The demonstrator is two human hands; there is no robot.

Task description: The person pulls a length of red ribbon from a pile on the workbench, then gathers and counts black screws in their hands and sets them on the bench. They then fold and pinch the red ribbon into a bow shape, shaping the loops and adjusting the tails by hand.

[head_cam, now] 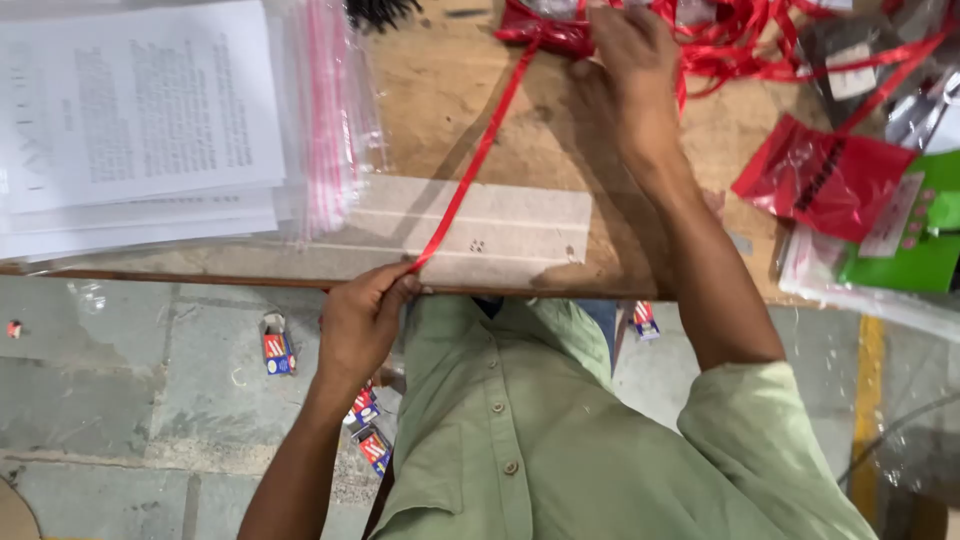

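**Red ribbon held taut between two hands across a wooden bench**

Head view, looking down over the person's pale green button-up shirt [520, 420].

Left hand [362, 318]: at the near edge of the worn brown wooden tabletop [440, 90], fingers closed into a pinch on the near end of a narrow glossy red ribbon [478, 150]. The pinch sits right at the bench edge, touching a pale rectangular patch of taped paper [500, 235] stuck along that edge.

Ribbon: runs in a straight, tight diagonal from the left-hand pinch up and to the right, to a bunched red ribbon bow [545, 35] at the far side of the bench.

Right hand [625, 45]: reached out to the far side, arm fully extended, fingers curled down onto the bow end of the ribbon and pressing or gripping it there; the exact fingertip contact is hidden by the back of the hand.

Surroundings:
- Loose tangle of more red ribbon [740, 40] just beyond the right hand.
- Stack of white printed paper sheets [130, 110] at the left, beside a pile of clear plastic bags with red zip strips [325, 110].
- Crumpled red plastic pouch [820, 175] at the right, next to a green card packet [915, 240].
- Small red-and-blue printed cartons [277, 345] scattered on the grey stone floor [120, 380] below the bench.
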